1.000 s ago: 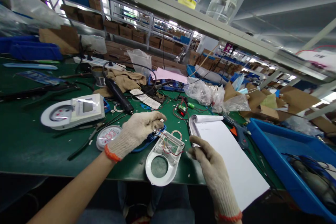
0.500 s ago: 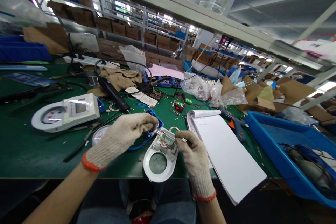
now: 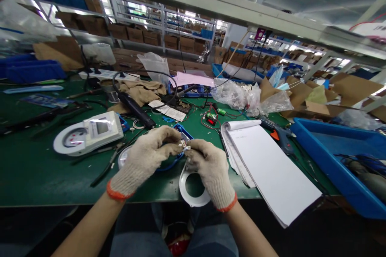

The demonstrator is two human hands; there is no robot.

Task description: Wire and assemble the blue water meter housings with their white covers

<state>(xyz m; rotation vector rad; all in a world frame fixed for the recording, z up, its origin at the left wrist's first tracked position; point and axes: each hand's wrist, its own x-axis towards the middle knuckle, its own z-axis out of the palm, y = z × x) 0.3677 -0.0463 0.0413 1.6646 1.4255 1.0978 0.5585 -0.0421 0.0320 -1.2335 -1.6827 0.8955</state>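
My left hand (image 3: 153,146) and my right hand (image 3: 209,164), in white knit gloves with orange cuffs, meet fingertip to fingertip. A small white connector (image 3: 188,148) is pinched in my right hand. My left fingers are closed on a small whitish piece (image 3: 182,143), too small to name. Below my right hand lies a white plastic housing (image 3: 194,201) with a round opening; the glove hides its upper part and wires. Behind the fingers is a blue casing (image 3: 183,130). An assembled white meter (image 3: 90,132) with a small display lies to the left.
A black-handled tool (image 3: 135,110) lies behind my left hand. At right are a notepad (image 3: 271,168), a glue gun (image 3: 280,140) and a blue bin (image 3: 337,160). A green battery pack with a red display (image 3: 211,118) sits farther back. A shelf beam (image 3: 187,6) crosses overhead.
My right hand has moved left and up with the connector to meet my left hand, now covering the housing's upper part. The whole view has shifted slightly.
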